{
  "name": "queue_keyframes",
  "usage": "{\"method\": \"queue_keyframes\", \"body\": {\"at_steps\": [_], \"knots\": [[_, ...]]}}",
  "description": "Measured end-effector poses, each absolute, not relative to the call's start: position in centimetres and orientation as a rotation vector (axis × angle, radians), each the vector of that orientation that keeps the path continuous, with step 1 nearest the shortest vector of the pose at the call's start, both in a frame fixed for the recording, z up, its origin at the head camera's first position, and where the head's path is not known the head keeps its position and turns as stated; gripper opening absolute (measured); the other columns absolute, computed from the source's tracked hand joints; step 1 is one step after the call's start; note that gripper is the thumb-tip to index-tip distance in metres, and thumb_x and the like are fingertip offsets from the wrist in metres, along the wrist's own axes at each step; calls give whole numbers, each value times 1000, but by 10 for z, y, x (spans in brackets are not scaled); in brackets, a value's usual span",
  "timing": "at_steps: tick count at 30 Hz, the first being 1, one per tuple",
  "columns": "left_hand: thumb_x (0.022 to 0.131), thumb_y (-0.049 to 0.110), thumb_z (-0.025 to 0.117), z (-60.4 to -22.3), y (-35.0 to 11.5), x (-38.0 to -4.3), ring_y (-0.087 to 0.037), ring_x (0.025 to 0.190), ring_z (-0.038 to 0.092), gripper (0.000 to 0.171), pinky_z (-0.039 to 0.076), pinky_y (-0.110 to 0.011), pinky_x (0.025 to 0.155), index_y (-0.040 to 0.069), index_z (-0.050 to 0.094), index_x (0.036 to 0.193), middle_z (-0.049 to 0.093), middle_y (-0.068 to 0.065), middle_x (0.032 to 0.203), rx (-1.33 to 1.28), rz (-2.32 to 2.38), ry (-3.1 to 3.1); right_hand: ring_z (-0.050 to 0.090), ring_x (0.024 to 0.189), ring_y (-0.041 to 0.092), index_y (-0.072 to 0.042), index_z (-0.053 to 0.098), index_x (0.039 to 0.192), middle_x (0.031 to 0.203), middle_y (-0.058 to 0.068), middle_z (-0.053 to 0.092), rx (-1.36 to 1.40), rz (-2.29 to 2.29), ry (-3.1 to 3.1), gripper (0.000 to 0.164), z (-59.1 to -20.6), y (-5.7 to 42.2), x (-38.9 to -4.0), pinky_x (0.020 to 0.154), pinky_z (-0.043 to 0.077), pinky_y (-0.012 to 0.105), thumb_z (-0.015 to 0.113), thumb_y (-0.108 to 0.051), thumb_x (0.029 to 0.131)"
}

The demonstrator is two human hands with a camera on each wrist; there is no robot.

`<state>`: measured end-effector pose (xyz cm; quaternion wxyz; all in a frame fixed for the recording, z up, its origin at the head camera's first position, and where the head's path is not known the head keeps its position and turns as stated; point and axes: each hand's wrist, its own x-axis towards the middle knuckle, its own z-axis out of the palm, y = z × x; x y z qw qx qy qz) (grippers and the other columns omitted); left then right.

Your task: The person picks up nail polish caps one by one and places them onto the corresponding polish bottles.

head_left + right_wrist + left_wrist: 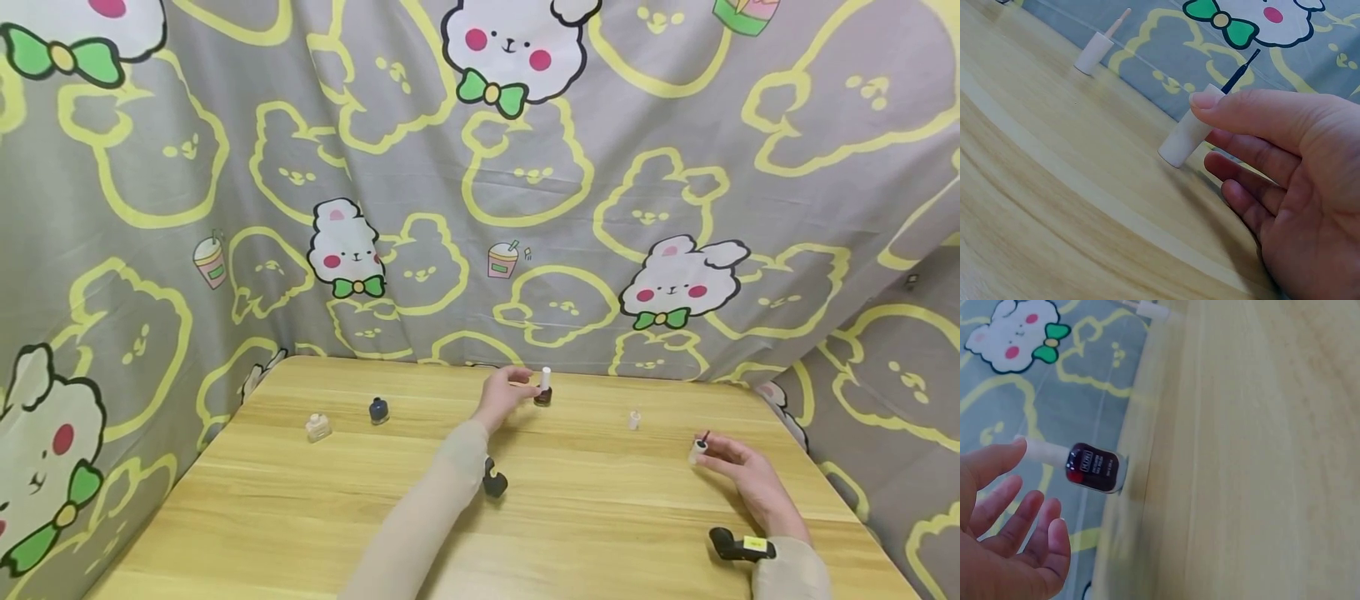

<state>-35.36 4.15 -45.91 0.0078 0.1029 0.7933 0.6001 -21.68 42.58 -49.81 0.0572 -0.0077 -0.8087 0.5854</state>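
A dark red nail polish bottle (1096, 467) with a white cap (546, 379) stands near the table's back edge. My left hand (506, 398) is beside it, thumb tip at the cap, the other fingers loosely spread and apart from it in the left wrist view. My right hand (1297, 169) pinches a white nail polish brush cap (1188, 134) on the right, its black brush (1241, 72) pointing up. The index fingertip is hidden behind this cap. Whether the cap's base touches the table I cannot tell. Another white brush cap (1094, 55) with a pale brush stands upright farther back.
On the table's left stand an uncapped pale nail polish bottle (318, 427) and an uncapped dark blue one (378, 410). A patterned grey curtain (420, 183) hangs behind the wooden table (585, 517) and along its sides.
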Motion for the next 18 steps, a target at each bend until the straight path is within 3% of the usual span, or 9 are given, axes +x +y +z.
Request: {"method": "queue_keyframes", "body": {"at_steps": [6,13,18], "knots": [[83,13,77,-453,33,-345,-27,99,66,39,55,-32,82,2,66,118,67,-17,117,424,1840,2513,55,95,-16,-5,63,123,102,-34,62,-28,1786,-2457,32,-501,428,-216,81,40,4,67,-12,92],[85,15,74,-444,17,-335,-29,102,65,36,55,-33,84,7,66,120,66,-15,118,511,1787,2533,52,95,-18,8,54,129,100,-37,59,-55,1681,-2521,46,-499,427,-218,81,39,5,67,-17,92],[86,19,74,-443,5,-328,-26,100,66,37,55,-32,83,7,66,121,67,-12,118,547,1720,2586,51,94,-19,0,61,124,98,-37,59,-89,1688,-2523,38,-500,426,-217,80,39,5,68,-19,92]]}}
